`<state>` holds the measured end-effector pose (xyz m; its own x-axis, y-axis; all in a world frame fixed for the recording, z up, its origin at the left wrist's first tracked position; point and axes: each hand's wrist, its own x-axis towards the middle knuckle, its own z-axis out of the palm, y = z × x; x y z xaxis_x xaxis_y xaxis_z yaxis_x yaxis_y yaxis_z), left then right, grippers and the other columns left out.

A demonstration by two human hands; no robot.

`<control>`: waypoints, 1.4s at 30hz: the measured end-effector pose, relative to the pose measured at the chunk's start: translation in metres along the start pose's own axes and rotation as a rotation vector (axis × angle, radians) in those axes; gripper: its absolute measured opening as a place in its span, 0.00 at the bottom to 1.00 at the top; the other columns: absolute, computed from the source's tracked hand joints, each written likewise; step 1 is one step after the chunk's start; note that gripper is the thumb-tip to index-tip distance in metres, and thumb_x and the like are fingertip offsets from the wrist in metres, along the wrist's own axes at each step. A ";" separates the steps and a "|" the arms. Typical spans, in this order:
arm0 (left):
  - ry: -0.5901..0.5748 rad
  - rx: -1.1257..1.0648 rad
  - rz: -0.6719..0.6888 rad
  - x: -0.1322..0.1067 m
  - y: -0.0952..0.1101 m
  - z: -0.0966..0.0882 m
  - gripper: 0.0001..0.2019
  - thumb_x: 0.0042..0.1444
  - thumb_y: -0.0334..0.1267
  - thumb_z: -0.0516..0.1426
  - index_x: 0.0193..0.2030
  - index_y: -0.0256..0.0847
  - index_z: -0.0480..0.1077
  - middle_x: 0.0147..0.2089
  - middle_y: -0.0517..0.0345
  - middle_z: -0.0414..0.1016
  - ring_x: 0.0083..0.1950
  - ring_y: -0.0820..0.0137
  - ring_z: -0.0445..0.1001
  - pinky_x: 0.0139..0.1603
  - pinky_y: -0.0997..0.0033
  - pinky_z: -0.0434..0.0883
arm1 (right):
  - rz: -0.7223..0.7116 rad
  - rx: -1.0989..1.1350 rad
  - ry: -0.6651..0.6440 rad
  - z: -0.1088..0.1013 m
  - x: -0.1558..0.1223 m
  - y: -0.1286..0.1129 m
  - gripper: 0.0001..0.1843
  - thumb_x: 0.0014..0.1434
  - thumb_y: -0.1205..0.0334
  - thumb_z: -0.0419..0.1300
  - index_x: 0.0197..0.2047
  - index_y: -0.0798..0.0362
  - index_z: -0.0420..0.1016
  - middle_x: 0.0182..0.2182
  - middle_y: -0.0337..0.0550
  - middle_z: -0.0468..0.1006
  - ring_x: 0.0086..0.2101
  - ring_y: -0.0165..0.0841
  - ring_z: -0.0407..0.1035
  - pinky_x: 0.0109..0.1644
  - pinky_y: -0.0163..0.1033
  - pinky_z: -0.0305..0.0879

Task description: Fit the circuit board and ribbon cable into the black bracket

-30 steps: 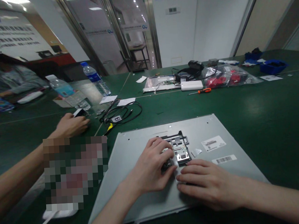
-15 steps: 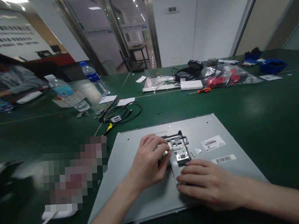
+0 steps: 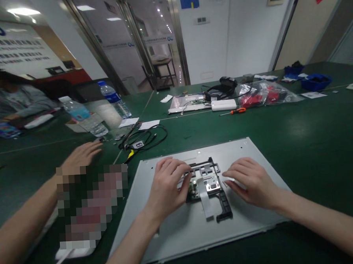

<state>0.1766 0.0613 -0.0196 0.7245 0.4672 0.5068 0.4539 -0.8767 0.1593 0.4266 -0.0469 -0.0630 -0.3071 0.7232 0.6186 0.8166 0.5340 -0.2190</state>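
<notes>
A grey metal panel (image 3: pixel 249 219) lies flat on the green table (image 3: pixel 313 140) in front of me. A black plastic bracket (image 3: pixel 223 202) with a small circuit board (image 3: pixel 210 184) and a flat ribbon cable (image 3: pixel 206 203) sits at its middle. My left hand (image 3: pixel 166 185) rests on the left side of the bracket, its fingers curled onto the board's edge. My right hand (image 3: pixel 251 181) lies on the panel just right of the bracket, fingers stretched toward it, covering the labels.
Another person's arm and hand (image 3: pixel 80 154) reach onto the table at the left. Black cables with a tag (image 3: pixel 143 139), two water bottles (image 3: pixel 85 117), a second panel (image 3: pixel 188 102), an orange screwdriver (image 3: pixel 236 111) and a bag of red parts (image 3: pixel 266 94) lie beyond.
My right hand moved up from the panel's near part to the right of the bracket, uncovering the ribbon cable and the bracket's lower arm. The other person's hand reappeared at left. The view tilted.
</notes>
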 end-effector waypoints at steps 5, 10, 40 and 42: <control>0.063 0.057 -0.051 0.003 0.000 -0.018 0.04 0.63 0.33 0.55 0.42 0.40 0.70 0.42 0.54 0.75 0.47 0.63 0.71 0.57 0.53 0.64 | 0.176 -0.073 -0.153 -0.016 0.005 0.024 0.12 0.69 0.61 0.54 0.47 0.56 0.76 0.41 0.48 0.80 0.43 0.39 0.72 0.49 0.47 0.64; -0.154 0.114 -0.200 -0.010 0.015 -0.050 0.10 0.65 0.39 0.53 0.48 0.39 0.72 0.47 0.51 0.77 0.50 0.58 0.73 0.55 0.52 0.66 | 0.221 -0.079 -0.252 -0.027 -0.012 0.008 0.14 0.67 0.62 0.54 0.52 0.56 0.75 0.41 0.50 0.80 0.40 0.40 0.75 0.44 0.47 0.70; -0.189 0.253 -0.580 -0.176 0.033 -0.066 0.27 0.64 0.52 0.49 0.65 0.41 0.64 0.68 0.44 0.63 0.66 0.49 0.66 0.62 0.45 0.70 | 0.677 -0.151 -0.278 -0.057 -0.101 -0.052 0.33 0.69 0.43 0.49 0.68 0.56 0.63 0.67 0.51 0.61 0.64 0.48 0.59 0.68 0.56 0.58; -0.194 0.240 -0.597 -0.173 0.034 -0.066 0.27 0.64 0.51 0.49 0.65 0.41 0.65 0.69 0.43 0.62 0.67 0.49 0.66 0.62 0.46 0.70 | 0.687 -0.156 -0.279 -0.056 -0.101 -0.052 0.33 0.69 0.43 0.49 0.68 0.56 0.63 0.67 0.51 0.61 0.64 0.48 0.59 0.67 0.56 0.59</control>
<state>0.0331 -0.0570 -0.0459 0.3830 0.8960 0.2248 0.8922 -0.4219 0.1614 0.4426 -0.1717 -0.0720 0.2007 0.9660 0.1632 0.9222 -0.1301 -0.3642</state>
